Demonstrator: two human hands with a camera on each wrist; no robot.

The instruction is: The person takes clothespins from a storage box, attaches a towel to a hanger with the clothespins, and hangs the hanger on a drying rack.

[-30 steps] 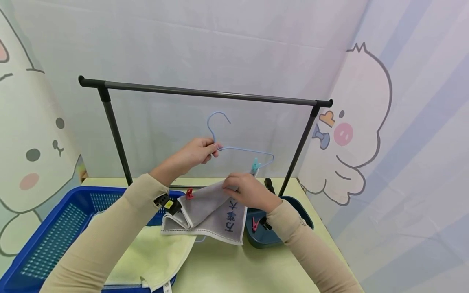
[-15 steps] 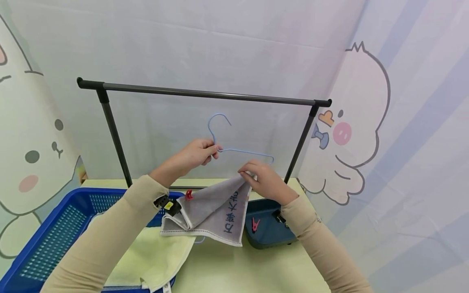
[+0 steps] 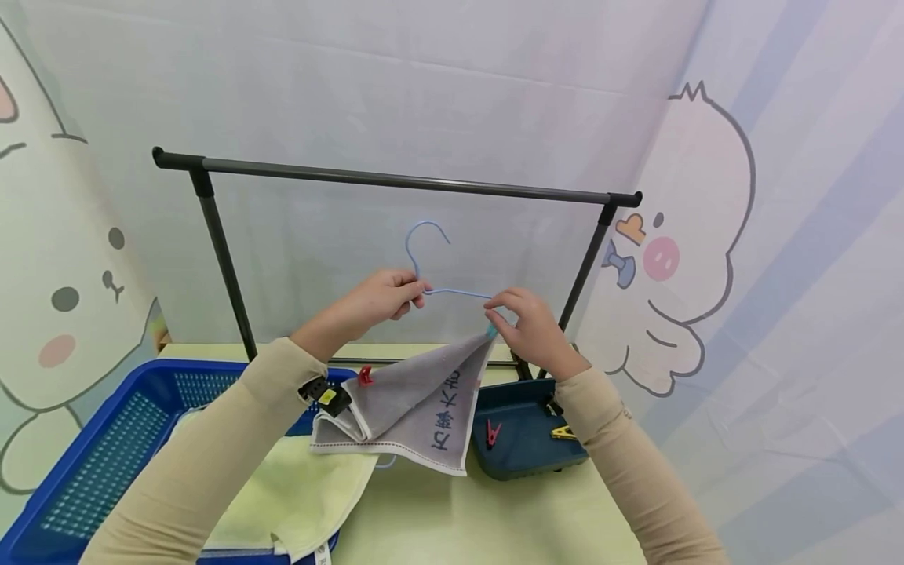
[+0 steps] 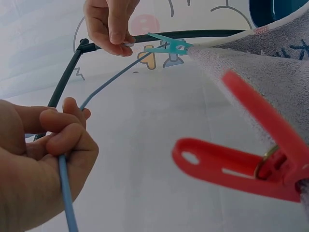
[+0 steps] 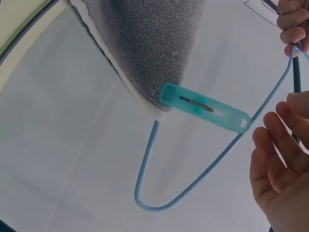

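My left hand (image 3: 384,298) grips the blue wire hanger (image 3: 455,291) just below its hook. A grey towel (image 3: 424,400) with dark lettering hangs from the hanger, partly folded. One towel corner is held to the hanger's right end by a turquoise clothespin (image 5: 205,107). A red clothespin (image 4: 212,162) pinches the towel on its left side. My right hand (image 3: 533,333) is at the hanger's right end beside the turquoise clothespin. In the right wrist view its fingers (image 5: 275,169) are loosely bent, apart from the wire, with nothing between them.
A black rack (image 3: 395,179) stands behind my hands. On the left, a yellow cloth (image 3: 297,490) drapes over a blue basket (image 3: 162,404). A dark box (image 3: 519,467) on the right holds a red clothespin (image 3: 492,433) and a yellow clothespin (image 3: 563,433).
My right hand has moved up and right from the towel, past its corner, to the hanger's end. The yellow clothespin in the box has come into sight. My left hand keeps its grip.
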